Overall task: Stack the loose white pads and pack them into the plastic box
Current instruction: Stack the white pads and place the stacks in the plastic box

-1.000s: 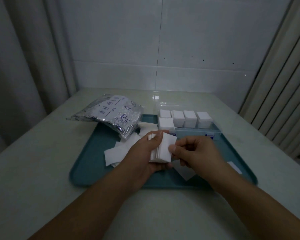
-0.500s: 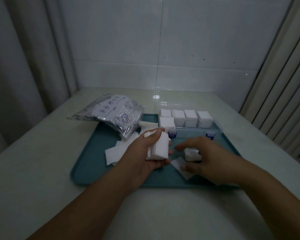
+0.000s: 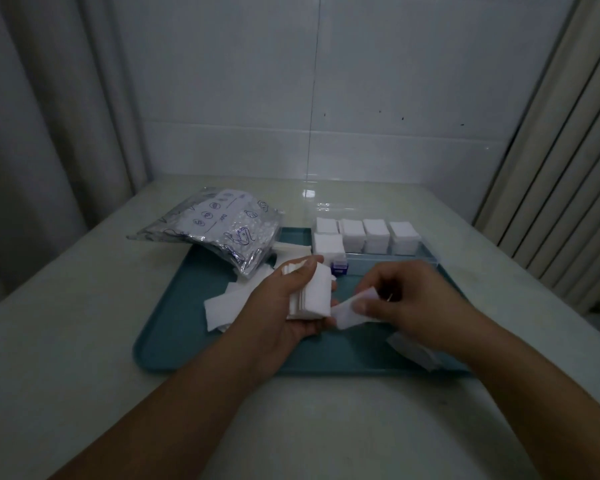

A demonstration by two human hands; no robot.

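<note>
Your left hand (image 3: 284, 306) grips a stack of white pads (image 3: 310, 294) over the middle of the teal tray (image 3: 174, 327), fingers curled round its far edge and thumb beneath. Just at its 3 o'clock, your right hand (image 3: 409, 303) pinches a single pad (image 3: 352, 311) between thumb and fingers; the pad's near corner almost meets the stack, though whether they touch is hard to tell in this dim light. At 12 o'clock the clear plastic box (image 3: 426, 259) sits on the tray's far edge, five stacks inside; its walls are nearly invisible. Loose pads (image 3: 222, 306) lie at 9 o'clock, partly hidden behind your left wrist, and more (image 3: 416, 351) at 4 o'clock under your right forearm. A silver foil bag (image 3: 219, 233) overlaps the tray's 11 o'clock corner. The pale bench (image 3: 66, 323) meets a tiled wall (image 3: 395, 81), with curtains on both sides. Bare bench lies at 6 o'clock.
</note>
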